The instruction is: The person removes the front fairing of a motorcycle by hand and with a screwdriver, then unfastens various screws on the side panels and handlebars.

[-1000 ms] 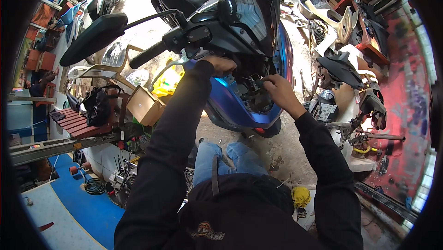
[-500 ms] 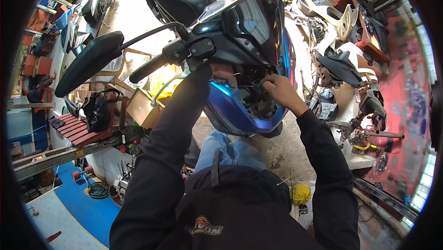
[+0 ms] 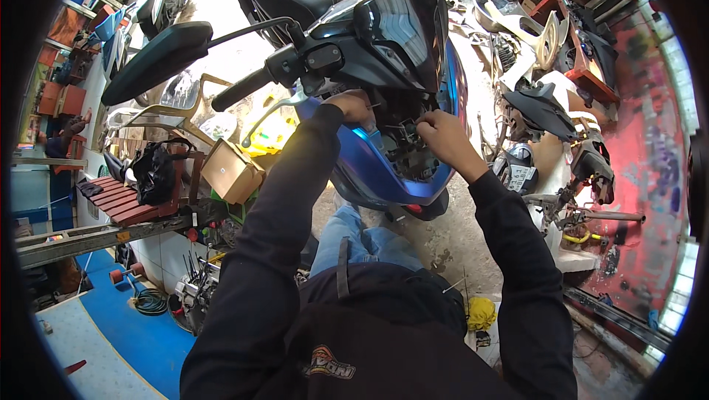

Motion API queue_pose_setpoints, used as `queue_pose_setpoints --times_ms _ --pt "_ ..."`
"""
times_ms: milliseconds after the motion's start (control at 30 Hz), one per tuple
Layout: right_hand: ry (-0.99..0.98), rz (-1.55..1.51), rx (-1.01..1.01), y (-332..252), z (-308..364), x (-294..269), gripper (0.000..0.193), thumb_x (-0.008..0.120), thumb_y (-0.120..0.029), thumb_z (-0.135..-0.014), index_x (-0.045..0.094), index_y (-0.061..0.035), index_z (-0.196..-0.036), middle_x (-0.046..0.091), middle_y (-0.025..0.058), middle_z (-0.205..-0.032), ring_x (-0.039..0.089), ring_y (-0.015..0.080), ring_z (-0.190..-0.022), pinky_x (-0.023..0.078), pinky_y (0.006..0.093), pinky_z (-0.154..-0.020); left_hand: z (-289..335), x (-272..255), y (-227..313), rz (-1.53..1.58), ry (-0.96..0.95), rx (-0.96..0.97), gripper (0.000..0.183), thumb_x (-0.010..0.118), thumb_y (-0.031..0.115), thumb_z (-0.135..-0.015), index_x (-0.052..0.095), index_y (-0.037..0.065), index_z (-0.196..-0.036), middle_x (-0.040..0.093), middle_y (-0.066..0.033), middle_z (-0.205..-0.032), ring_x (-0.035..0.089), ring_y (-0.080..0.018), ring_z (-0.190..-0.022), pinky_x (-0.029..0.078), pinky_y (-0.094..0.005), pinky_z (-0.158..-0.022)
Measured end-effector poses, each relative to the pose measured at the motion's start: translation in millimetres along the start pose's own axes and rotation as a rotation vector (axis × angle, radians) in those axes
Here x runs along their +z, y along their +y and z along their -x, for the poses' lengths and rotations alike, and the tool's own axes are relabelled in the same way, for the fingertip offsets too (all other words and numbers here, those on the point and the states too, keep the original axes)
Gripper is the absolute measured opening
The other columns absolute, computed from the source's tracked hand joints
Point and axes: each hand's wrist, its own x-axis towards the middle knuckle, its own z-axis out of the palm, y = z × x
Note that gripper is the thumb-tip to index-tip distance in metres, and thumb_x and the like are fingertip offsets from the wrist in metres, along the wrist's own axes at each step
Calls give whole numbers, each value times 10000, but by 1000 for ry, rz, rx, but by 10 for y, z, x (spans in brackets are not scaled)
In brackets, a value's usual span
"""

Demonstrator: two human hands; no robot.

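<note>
So we've got the glossy blue plastic motorcycle fairing [image 3: 369, 167] opened up, wiring exposed; left hand [image 3: 353, 107] and right hand [image 3: 441, 136] at twelve o'clock pinch small connectors, nothing refitted.

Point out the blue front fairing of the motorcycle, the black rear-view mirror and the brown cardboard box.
blue front fairing [image 3: 369, 171], head view, lower left curved panel.
black rear-view mirror [image 3: 156, 62], head view, middle of housing.
brown cardboard box [image 3: 230, 171], head view, top face.
</note>
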Motion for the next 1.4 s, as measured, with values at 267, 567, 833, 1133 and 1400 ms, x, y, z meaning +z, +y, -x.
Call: queue_pose_setpoints --times_ms 267,567,833,1133,1400 --pt "38 -24 39 117 271 -43 314 508 -248 -788 679 11 -831 621 222 -823 593 379 -838 459 452 -768 203 37 31 -31 71 48 311 710 157 -698 724 152 -1008 687 -74 -1008 637 -222 -957 488 -343 -845" --pt "33 -11 -55 215 467 -120 304 492 -229 -802 674 10 -857 616 219 -877 583 375 -865 454 437 -794 221 130 -34 67 169 105 318 685 141 -668 731 112 -981 686 -93 -999 647 -216 -923 516 -336 -808" --pt "25 -5 -18 347 555 -75 306 515 -223 -831 670 10 -955 628 203 -928 597 347 -914 459 389 -827 148 214 23 -88 256 82 204 722 203 -691 745 119 -875 711 -64 -832 683 -191 -799 534 -330 -753" --pt "27 -2 -55 355 569 19 293 494 -196 -868 637 17 -1008 575 195 -892 559 349 -900 438 398 -809 107 320 84 -185 362 11 169 694 224 -706 742 125 -834 704 -93 -816 684 -237 -808 527 -369 -736" --pt "0 -27 -74 277 660 68 303 474 -208 -868 625 17 -1004 557 236 -978 556 385 -936 444 437 -847 25 232 30 -263 237 16 203 668 190 -677 738 83 -834 696 -125 -812 682 -246 -794 521 -370 -731"
